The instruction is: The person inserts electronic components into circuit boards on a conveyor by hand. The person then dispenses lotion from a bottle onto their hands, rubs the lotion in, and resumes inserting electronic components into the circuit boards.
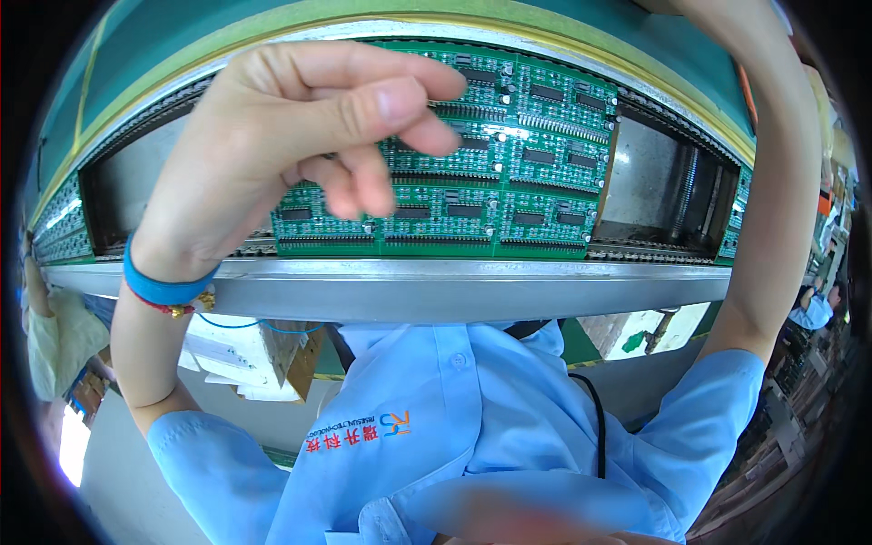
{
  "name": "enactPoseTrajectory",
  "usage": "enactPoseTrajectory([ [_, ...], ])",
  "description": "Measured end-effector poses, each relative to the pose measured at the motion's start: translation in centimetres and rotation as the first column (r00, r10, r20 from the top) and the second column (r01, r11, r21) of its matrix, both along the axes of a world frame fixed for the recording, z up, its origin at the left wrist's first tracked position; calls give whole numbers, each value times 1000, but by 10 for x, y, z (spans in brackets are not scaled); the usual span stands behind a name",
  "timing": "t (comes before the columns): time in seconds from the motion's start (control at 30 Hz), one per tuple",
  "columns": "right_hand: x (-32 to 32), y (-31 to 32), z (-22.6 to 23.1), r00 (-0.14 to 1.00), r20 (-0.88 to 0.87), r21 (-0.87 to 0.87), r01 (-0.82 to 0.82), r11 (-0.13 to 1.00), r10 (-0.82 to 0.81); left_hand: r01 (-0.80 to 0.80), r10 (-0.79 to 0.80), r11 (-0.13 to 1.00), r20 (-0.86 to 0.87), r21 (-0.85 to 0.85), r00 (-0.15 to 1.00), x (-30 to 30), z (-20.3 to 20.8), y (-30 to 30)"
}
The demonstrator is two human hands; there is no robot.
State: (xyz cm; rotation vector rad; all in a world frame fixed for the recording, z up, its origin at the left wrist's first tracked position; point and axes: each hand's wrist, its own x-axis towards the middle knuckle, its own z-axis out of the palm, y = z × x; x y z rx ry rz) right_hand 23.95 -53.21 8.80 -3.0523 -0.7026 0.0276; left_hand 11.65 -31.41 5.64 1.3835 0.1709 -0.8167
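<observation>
My left hand (300, 123) hovers over a green circuit board panel (545, 186). Its fingers are loosely bent and apart, and I see nothing held in them. The panel is made up of several repeated boards carrying black chips, rows of pins and small round white-topped parts. It lies between the rails of a conveyor, and my left hand and wrist cover part of its left side. A blue band (168, 280) circles my left wrist. My right forearm (772, 182) stretches up the right side, and the hand itself is cut off by the top edge.
A metal front rail (509, 283) runs between my body and the panel. Chains line the conveyor track. More green boards (62, 227) sit on the line at far left, and others (738, 213) at right. White boxes (241, 350) stand below the rail. Other people are at both sides.
</observation>
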Motion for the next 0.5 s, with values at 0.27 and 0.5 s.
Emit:
enactPoseTrajectory([
  [0.27, 11, 2, -13, 965, -169, 359, -129, 925, 200, -16, 14, 999, -44, -40, 999, -4, 5, -13],
  [0.5, 8, -11, -3, 986, -161, 562, 62, 825, 36, 163, -190, 964, 114, 212, 975, -2, 7, -29],
])
